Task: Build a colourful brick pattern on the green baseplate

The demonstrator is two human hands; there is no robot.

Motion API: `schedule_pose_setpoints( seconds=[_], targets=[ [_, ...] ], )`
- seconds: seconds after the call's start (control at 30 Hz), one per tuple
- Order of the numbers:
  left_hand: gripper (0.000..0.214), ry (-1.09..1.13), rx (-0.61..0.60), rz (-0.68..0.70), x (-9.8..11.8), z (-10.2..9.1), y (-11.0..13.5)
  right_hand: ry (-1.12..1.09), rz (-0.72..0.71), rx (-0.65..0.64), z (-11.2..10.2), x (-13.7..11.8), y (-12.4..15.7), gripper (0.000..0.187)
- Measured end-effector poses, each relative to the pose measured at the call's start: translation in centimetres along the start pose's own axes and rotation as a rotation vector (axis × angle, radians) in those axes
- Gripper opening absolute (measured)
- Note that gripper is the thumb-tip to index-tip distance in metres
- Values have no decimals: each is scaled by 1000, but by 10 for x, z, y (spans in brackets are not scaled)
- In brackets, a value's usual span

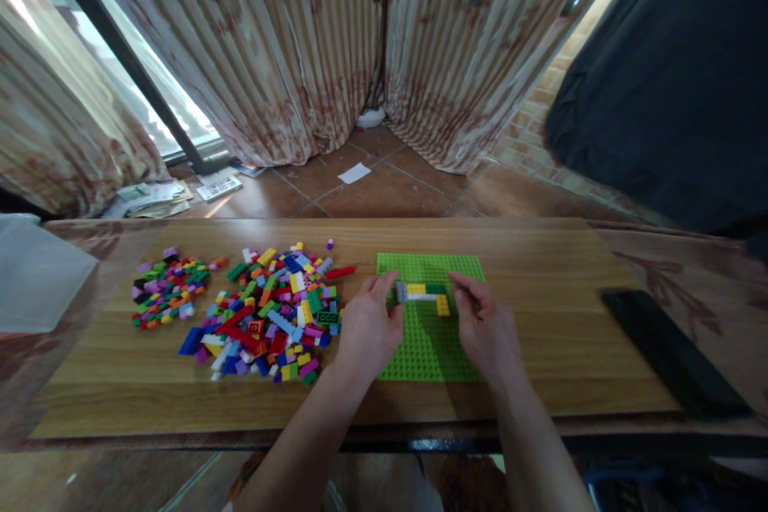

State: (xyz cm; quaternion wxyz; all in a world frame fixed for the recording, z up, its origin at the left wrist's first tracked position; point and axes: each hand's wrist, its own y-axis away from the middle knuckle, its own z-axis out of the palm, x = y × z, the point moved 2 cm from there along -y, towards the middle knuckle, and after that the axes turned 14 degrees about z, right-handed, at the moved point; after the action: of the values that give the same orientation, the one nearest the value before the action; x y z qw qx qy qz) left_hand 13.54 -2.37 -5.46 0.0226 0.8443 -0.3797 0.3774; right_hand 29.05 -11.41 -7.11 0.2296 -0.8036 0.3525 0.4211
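Green studded plastic baseplate [429, 352] is lying flat on the wooden surface [540, 320], straight ahead of the person. A short row of grey, yellow, white and green toy bricks [423, 294] is sitting toward its twelve o'clock edge. The left hand [369, 328] is coming in from eight o'clock, loosely curled, its forefinger tip touching the grey end of the row and gripping nothing that shows. The right hand [487, 328] is hovering at the row's three o'clock end with thumb and forefinger drawn close. Whether a piece is sitting between them cannot be told.

A large heap of mixed coloured bricks [273, 312] is lying at nine o'clock of the plate.

Judging by this, seating a brick well is calling for the left hand bracing the row while the right is pressing straight down, studs aligned.
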Motion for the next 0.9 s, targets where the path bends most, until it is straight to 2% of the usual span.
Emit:
schedule_pose_setpoints(
  seconds=[0.1,0.23,0.57,0.77,0.9],
  targets=[
    [54,79,-1,27,0,-4,-2,-66,93,12,-3,5,-2,35],
    [59,83,-37,50,-2,-3,-4,-87,119,7,-2,6,-2,35],
    [61,89,-82,31,-5,-1,-6,50,64,0,3,-1,1,34],
    [60,70,-89,48,-5,1,-6,126,-95,-24,9,-11,6,29],
    [60,48,-98,45,-5,2,-6,181,-117,5,17,-13,9,30]
  ],
)
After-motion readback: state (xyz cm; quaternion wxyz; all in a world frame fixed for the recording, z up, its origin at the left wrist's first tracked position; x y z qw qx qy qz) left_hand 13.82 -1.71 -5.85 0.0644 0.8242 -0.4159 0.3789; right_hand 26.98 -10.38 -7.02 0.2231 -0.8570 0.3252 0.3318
